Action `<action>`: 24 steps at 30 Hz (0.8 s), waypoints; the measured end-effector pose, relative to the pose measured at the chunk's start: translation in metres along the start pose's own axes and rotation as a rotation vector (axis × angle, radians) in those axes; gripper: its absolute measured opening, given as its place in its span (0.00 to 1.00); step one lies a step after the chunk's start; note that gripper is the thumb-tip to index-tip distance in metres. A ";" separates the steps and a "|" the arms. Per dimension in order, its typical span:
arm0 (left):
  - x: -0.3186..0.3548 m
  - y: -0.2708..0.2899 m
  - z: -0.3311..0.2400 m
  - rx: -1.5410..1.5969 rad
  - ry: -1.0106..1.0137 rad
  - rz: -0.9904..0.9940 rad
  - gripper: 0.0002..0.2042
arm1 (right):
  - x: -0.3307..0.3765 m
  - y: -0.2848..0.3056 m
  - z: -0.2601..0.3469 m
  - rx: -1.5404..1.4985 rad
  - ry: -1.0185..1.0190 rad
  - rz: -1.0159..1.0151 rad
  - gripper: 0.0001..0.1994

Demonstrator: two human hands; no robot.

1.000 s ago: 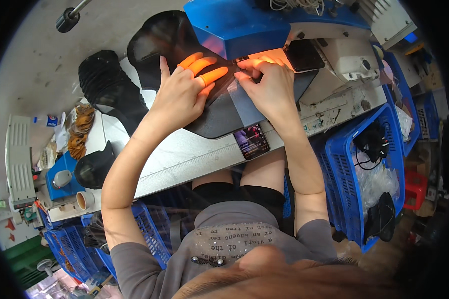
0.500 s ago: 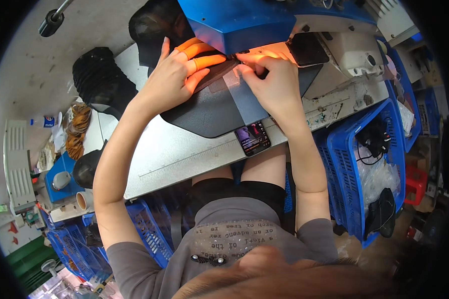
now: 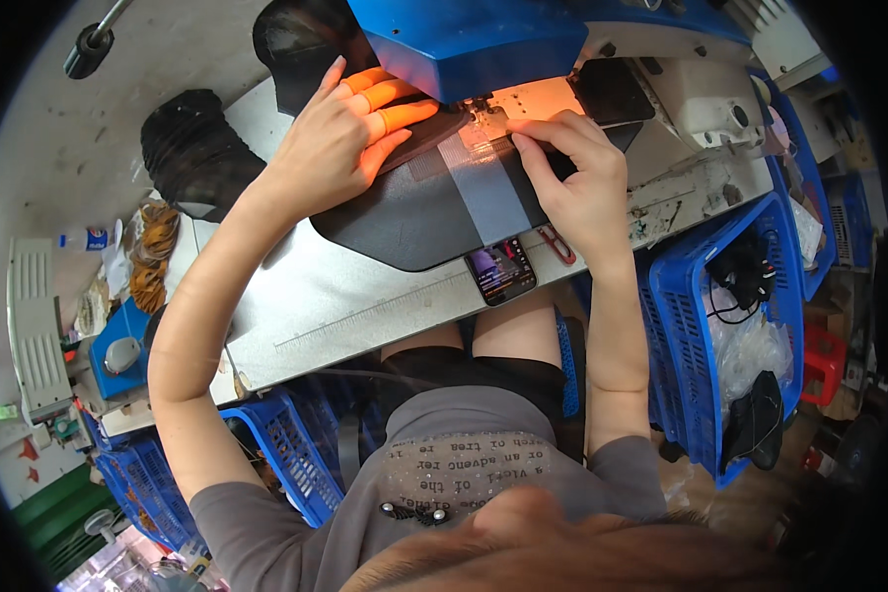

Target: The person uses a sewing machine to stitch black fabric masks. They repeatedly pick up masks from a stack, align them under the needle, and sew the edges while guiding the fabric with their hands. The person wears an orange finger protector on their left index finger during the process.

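Blue sewing machine (image 3: pixel 469 39), dark grey fabric (image 3: pixel 414 212) with lighter grey strip (image 3: pixel 483 187), blue crate (image 3: pixel 696 326), red snips (image 3: pixel 557 245)

A phone (image 3: pixel 501 270) with a lit screen lies on the surface (image 3: pixel 345 301) below the fingers; red snips (image 3: pixel 556 244) beside it; a blue crate (image 3: pixel 720 326) farther right.

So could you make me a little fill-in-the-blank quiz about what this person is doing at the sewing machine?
1. Both hands press a dark ____ piece flat on the table.
2. The left hand wears orange covers on its ____.
3. The phone lies at the table's near edge, beside small ____ snips.
4. At the person's right stands a ____ crate with black cables.

Missing words: fabric; fingers; red; blue
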State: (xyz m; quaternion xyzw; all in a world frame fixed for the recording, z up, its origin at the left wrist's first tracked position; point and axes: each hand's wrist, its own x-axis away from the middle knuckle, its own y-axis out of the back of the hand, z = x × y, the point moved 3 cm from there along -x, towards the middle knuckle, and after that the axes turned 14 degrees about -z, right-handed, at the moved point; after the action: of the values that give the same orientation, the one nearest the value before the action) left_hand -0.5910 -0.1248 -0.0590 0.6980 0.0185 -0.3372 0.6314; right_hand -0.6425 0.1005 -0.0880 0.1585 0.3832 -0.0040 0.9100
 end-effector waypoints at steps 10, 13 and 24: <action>0.001 -0.002 0.002 -0.010 0.000 0.014 0.15 | 0.002 -0.003 -0.001 0.000 -0.002 -0.029 0.04; 0.002 -0.001 0.002 -0.037 -0.002 0.019 0.15 | 0.002 -0.003 -0.001 -0.009 -0.007 -0.026 0.04; 0.003 0.000 -0.016 -0.090 0.110 -0.055 0.14 | 0.002 -0.001 0.001 0.026 -0.019 0.033 0.07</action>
State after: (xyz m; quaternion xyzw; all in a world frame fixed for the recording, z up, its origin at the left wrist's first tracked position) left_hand -0.5816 -0.1116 -0.0611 0.6857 0.0875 -0.3142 0.6507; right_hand -0.6409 0.0993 -0.0894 0.1766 0.3717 0.0047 0.9114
